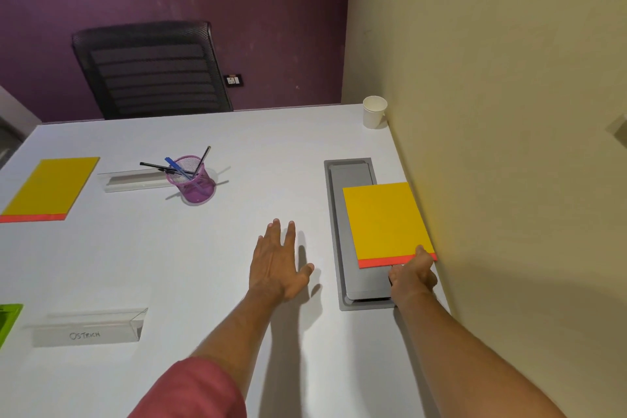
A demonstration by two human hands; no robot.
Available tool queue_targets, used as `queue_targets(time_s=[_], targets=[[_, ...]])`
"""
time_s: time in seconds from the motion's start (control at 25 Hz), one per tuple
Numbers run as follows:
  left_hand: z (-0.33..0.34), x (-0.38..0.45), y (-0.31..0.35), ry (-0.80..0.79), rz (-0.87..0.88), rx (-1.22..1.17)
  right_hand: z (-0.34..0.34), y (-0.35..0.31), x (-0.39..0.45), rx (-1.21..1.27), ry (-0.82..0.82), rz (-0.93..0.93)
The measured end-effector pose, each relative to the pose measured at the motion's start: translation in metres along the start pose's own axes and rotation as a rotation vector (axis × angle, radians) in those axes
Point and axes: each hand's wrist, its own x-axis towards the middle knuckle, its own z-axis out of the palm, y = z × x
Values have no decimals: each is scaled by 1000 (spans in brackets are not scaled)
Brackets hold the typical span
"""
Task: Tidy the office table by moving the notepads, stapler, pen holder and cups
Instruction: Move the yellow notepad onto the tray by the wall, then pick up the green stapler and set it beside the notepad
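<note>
Notepads are the things in hand at this moment: one flat yellow notepad with a red-orange strip along its near edge [385,220] lies at the right side of the white tabletop [237,248], close beside the yellowish wall, partly over the grey hinged cable hatch [349,176] set in the surface. The right hand [412,270] is pinching this pad at its near corner, thumb on top and the other fingers under the edge. The left hand [278,265] is not holding anything; it stays flat with fingers spread over the bare tabletop, near the hatch.

A second yellow notepad of the same kind [51,188] lies well apart at the far left. The pink wire-mesh pen holder with pens [194,180] stands in the middle, touching or just before a clear acrylic name stand [132,180]. A white paper cup [374,111] stands in the far right corner. I see no stapler.

I judge the step to be the placing or taking of the right notepad. The next move probably calls for a steady grip, so the thin pad does not bend or catch on the hatch.
</note>
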Motion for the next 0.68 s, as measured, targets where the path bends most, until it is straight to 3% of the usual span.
queue_targets(time_s=[0.12, 0.28, 0.36, 0.68], targets=[[-9, -10, -7, 34, -23, -10, 6, 11, -16, -459, 44, -366], [-21, -21, -17, 81, -65, -10, 16, 25, -38, -700, -254, -754], [-27, -28, -24, 100, -85, -9, 23, 33, -46, -865, -326, -938], [-52, -65, -72, 159, -226, 23, 59, 71, -94, -1326, -518, -1395]])
